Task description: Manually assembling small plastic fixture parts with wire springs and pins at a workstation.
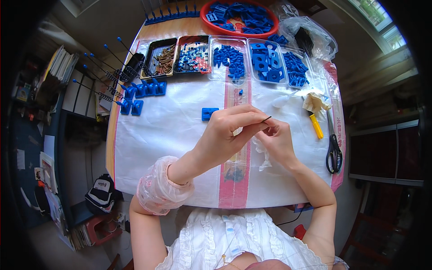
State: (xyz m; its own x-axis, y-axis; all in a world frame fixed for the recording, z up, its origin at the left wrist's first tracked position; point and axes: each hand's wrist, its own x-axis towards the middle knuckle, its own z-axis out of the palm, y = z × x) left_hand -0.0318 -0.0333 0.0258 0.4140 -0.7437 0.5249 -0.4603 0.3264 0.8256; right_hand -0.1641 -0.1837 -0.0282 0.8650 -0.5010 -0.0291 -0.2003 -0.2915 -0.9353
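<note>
My left hand (231, 130) and my right hand (277, 140) meet above the middle of the table, fingertips together. A short length of a thin black rod (267, 119) pokes out at the left fingertips, which are closed on it. The right fingers are curled in a pinch, and whatever lies between them is hidden. Just beyond my left wrist lies a blue plastic base (209, 114) with a notch. Farther off is a tiny blue piece (240, 92). Crumpled clear plastic (263, 157) shows beneath my right hand.
Across the back stand trays of screws (164, 58), nuts (192, 57) and blue parts (268, 63), behind them a red basin (208, 23). Blue bases with springs and ball-tipped rods (144, 89) stand left. A yellow knife (317, 127), scissors (334, 155) and crumpled paper (316, 103) lie right.
</note>
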